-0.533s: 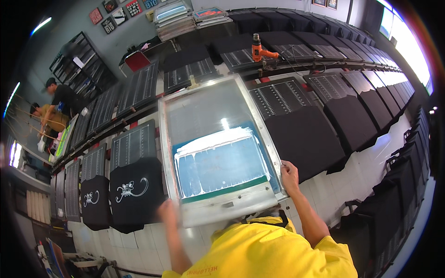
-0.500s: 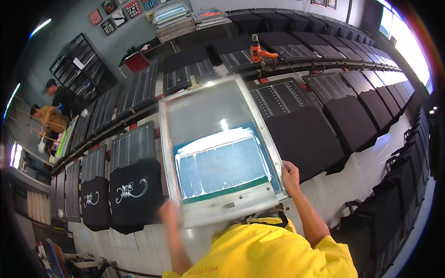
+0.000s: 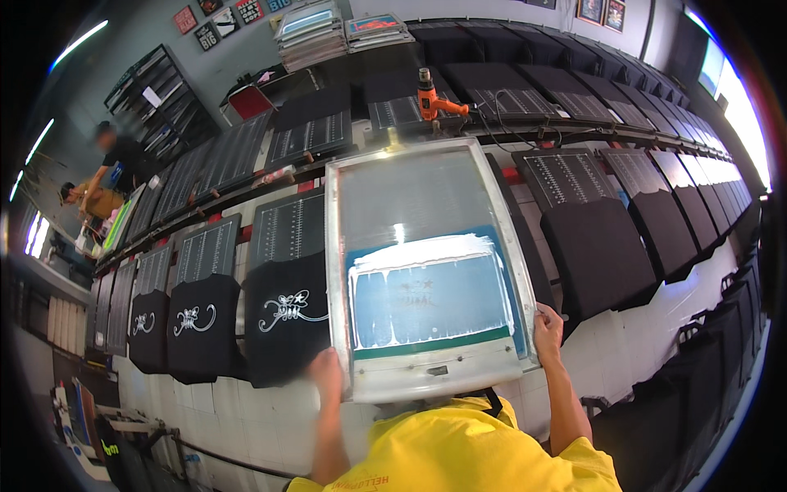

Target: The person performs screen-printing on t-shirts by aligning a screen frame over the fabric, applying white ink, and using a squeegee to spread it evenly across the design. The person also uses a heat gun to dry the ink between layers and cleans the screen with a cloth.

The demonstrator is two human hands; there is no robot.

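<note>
A metal-framed printing screen (image 3: pixel 334 246) is in front of me, over one of the shirt boards. White ink (image 3: pixel 426 251) lies in a thick band across its blue mesh, with thin ink lines down both sides. A faint dark design shows through the mesh. Along its near end run a green strip (image 3: pixel 434 343) and a wide pale metal plate (image 3: pixel 459 367). My left hand (image 3: pixel 326 373), slightly blurred, is closed on the frame's near left edge. On the near right side, my right hand (image 3: pixel 548 332) grips the frame with bent fingers.
Black shirts with white prints (image 3: pixel 291 316) lie on boards at left; a plain black shirt (image 3: pixel 598 254) lies at right. Beyond, an orange heat gun (image 3: pixel 434 102) stands on a rail with its cable. Two people (image 3: pixel 119 168) work at far left. Stacked screens (image 3: pixel 307 41) stand behind.
The screen has shifted right along the row with both hands at its sides. A white-printed shirt now shows to its left. My left hand has come up against the frame's edge.
</note>
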